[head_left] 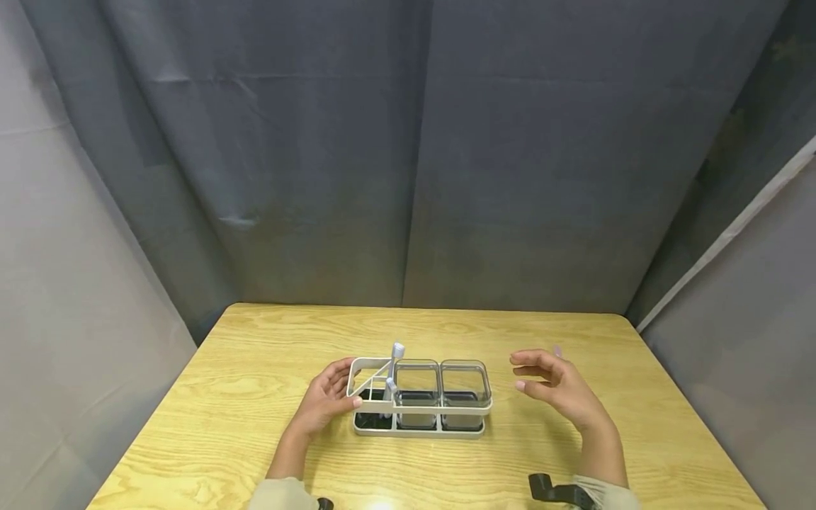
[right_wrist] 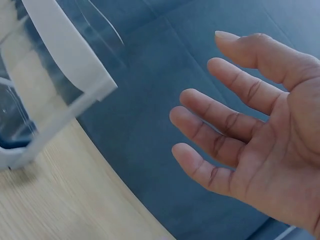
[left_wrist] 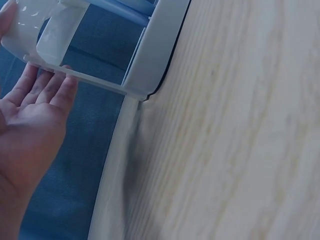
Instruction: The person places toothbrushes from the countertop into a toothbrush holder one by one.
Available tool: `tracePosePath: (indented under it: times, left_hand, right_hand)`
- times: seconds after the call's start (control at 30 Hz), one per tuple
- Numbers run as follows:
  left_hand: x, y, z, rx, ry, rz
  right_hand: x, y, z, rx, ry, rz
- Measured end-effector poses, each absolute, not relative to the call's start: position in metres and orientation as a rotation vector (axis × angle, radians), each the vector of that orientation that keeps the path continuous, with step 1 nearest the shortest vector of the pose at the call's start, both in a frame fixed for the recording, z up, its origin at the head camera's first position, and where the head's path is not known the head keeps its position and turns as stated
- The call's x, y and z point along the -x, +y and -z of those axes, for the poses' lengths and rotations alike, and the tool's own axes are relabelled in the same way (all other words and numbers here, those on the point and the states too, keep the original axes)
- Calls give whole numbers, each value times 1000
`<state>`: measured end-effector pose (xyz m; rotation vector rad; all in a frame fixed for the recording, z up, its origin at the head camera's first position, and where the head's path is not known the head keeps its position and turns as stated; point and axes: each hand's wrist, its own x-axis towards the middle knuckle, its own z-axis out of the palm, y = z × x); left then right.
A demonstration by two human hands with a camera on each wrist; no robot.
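Observation:
A white rack with a dark base stands mid-table in the head view. Two clear square containers fill its middle and right sections. From the divided left section rise light blue sticks, their lower ends partly hidden. My left hand holds the rack's left end, thumb at the front corner and fingers behind. In the left wrist view, those fingers lie against the rack's rim. To the right of the rack, my right hand is raised, apart from it, with fingers loosely bent and nothing in them.
The wooden table runs back to a dark grey curtain. Lighter curtains hang at the sides. A small pinkish tip shows just behind the right hand, mostly hidden by it.

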<state>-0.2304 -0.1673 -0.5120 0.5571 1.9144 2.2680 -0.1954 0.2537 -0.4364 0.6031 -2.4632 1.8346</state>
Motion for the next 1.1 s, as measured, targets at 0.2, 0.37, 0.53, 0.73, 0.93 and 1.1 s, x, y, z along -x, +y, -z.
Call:
tracePosePath:
  times: [0.2, 0.37, 0.53, 0.73, 0.93, 1.1]
  left_hand:
    - [227, -170, 512, -526, 1916, -2280]
    - [223, -171, 511, -509, 1935, -2270]
    - [220, -171, 510, -490, 1919, -2278]
    - [219, -171, 510, -490, 1900, -2284]
    - [219, -170, 511, -503, 1910, -2287]
    - [220, -170, 512, -504, 1911, -2295]
  right_hand:
    - [192, 266, 440, -576, -2461, -1817]
    - [188, 281, 441, -539, -2475, -1748]
    - [186, 297, 446, -474, -2492, -1720]
    - [185, 311, 454, -383, -2522, -1710]
    - [187, 321, 462, -389, -2515, -1714]
    - [191, 331, 469, -356, -2499, -1744]
